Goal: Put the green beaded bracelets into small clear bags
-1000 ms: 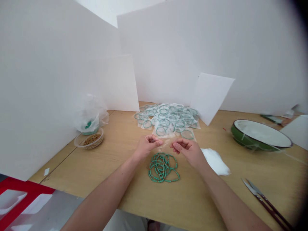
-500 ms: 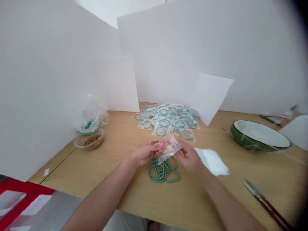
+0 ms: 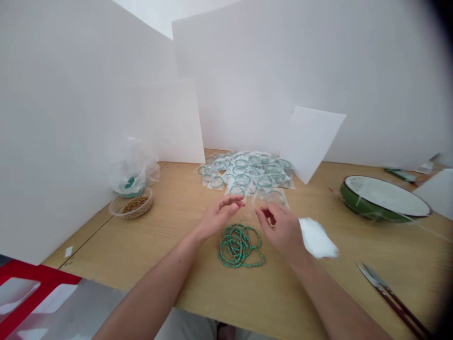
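My left hand (image 3: 223, 213) hovers beyond the pile with its fingers stretched out and nothing in them. Opposite it, my right hand (image 3: 281, 224) is closed in a pinch at the tip of a small clear plastic bag (image 3: 259, 200), which is blurred and hard to see. Between my forearms lies a tangled pile of turquoise bead bracelets (image 3: 239, 246) on the table. Just past my hands spreads a heap of clear bags with a bracelet in each (image 3: 244, 172). A stack of empty white-looking bags (image 3: 317, 237) rests beside my right wrist.
Thread snips (image 3: 382, 285) lie at the right, below a tilted green enamel basin (image 3: 378, 208). On the left are a clear bowl of brownish beads (image 3: 131, 212) and a plastic bag with green beads (image 3: 136, 172). White boards (image 3: 313, 141) stand around the table (image 3: 283, 297).
My left hand has let go of the clear bag and straightened its fingers. My right hand has shifted slightly, and the bag has moved away from above the bracelet pile.
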Action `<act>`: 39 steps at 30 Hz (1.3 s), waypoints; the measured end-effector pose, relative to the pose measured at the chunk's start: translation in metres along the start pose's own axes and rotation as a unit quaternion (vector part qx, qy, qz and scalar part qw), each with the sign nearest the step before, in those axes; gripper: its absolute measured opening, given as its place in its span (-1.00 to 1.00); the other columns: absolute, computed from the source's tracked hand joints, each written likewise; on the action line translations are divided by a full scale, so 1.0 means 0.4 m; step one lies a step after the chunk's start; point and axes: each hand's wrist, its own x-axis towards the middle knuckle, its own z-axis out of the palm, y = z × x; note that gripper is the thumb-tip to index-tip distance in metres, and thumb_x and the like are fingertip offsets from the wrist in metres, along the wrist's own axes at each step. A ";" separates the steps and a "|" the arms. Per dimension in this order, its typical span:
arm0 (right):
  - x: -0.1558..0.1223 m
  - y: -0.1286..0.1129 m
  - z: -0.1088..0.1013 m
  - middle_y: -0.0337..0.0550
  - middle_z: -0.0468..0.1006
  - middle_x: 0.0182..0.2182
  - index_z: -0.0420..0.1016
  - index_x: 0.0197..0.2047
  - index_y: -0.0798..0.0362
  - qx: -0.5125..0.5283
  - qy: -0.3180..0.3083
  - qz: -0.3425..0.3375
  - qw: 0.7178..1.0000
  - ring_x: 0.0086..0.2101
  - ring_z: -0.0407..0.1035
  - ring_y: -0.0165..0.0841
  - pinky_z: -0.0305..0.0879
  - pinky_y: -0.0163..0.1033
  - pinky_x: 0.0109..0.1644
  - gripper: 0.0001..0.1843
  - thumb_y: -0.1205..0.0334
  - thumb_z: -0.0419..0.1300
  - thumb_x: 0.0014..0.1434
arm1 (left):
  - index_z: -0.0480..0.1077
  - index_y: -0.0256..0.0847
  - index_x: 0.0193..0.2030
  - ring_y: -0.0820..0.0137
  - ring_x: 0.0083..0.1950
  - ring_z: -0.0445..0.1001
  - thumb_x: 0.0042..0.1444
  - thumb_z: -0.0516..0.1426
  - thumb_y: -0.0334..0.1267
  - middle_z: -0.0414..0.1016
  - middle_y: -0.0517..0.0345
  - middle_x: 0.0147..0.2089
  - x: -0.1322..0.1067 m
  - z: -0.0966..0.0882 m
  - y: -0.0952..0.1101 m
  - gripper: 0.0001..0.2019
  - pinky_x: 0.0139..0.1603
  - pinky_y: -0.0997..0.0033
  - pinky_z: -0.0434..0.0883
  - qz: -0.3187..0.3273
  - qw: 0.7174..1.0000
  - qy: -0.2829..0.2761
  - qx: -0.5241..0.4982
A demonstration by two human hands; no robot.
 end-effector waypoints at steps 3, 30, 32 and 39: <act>0.000 -0.008 -0.003 -0.15 0.46 -0.43 0.40 -0.33 0.03 -0.044 -0.013 -0.030 0.998 -0.40 0.34 -0.33 0.17 -0.27 -0.33 -0.81 0.17 0.07 0.29 | 0.53 -0.22 -0.06 0.24 -0.08 0.52 0.03 0.28 0.00 0.59 -0.01 -0.14 -0.006 0.011 -0.002 -0.59 0.04 0.25 0.38 0.009 0.996 0.004 0.088; -0.011 0.054 0.051 -0.11 0.48 -0.28 0.54 -0.38 0.05 0.058 -0.257 0.063 0.963 -0.28 0.38 -0.29 0.28 -0.18 -0.17 -0.95 0.37 0.26 0.07 | 0.47 -0.28 -0.48 0.48 -0.47 0.41 -0.21 0.37 -0.04 0.51 0.17 -0.50 0.028 -0.008 -0.077 -0.66 -0.36 0.47 0.32 -0.074 0.986 0.145 -0.031; -0.008 0.047 0.043 -0.14 0.49 -0.34 0.51 -0.40 0.06 0.084 -0.261 0.060 0.960 -0.32 0.38 -0.31 0.28 -0.20 -0.21 -0.94 0.39 0.24 0.09 | 0.48 -0.28 -0.47 0.45 -0.45 0.43 -0.19 0.36 -0.04 0.52 0.15 -0.48 0.027 -0.008 -0.076 -0.67 -0.35 0.45 0.34 -0.069 0.986 0.149 -0.011; 0.024 0.022 -0.023 -0.28 0.48 -0.50 0.41 -0.29 0.04 0.389 -0.179 0.148 0.891 -0.57 0.31 -0.45 0.26 -0.32 -0.49 -0.79 0.07 0.24 0.18 | 0.53 -0.25 -0.43 0.39 -0.37 0.48 -0.07 0.31 -0.10 0.57 0.12 -0.42 0.023 -0.006 -0.074 -0.76 -0.29 0.41 0.38 -0.024 0.980 0.148 0.134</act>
